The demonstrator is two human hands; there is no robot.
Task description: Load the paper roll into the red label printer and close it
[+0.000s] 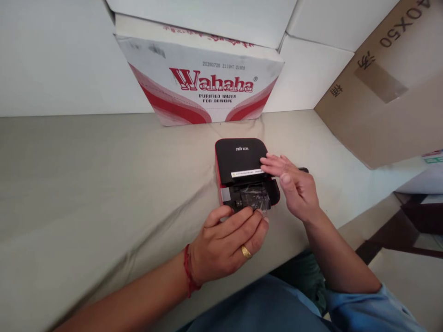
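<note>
Fig. 1. Head view. The case (241, 159), black with a red rim, lies flat on the counter (86, 184), about midway between the far edge and the near edge and just in front of the Wahaha carton (204, 78). Its near end is open and shows a bay with a part wrapped in clear film (255, 197). A white label (246, 173) crosses the lid just above the bay.

My left hand (224, 244) curls over the near end of the case, with its fingertips on the film and its thumb at the left corner. I cannot tell whether it pinches the film or only rests on it. My right hand (294, 189) lies with the fingers straight and close together on the right edge of the lid beside the label, clamped on nothing. A small dark tip (303, 170) shows behind it, and I cannot make out what it is.

I judge the step in hand to be work at the open bay, the left hand on the wrapped part and the right steadying the lid. Any further handling calls for a steady case and a light touch, since film of this kind slips and crumples.

A brown carton (387, 87) leans at the far right corner.
</note>
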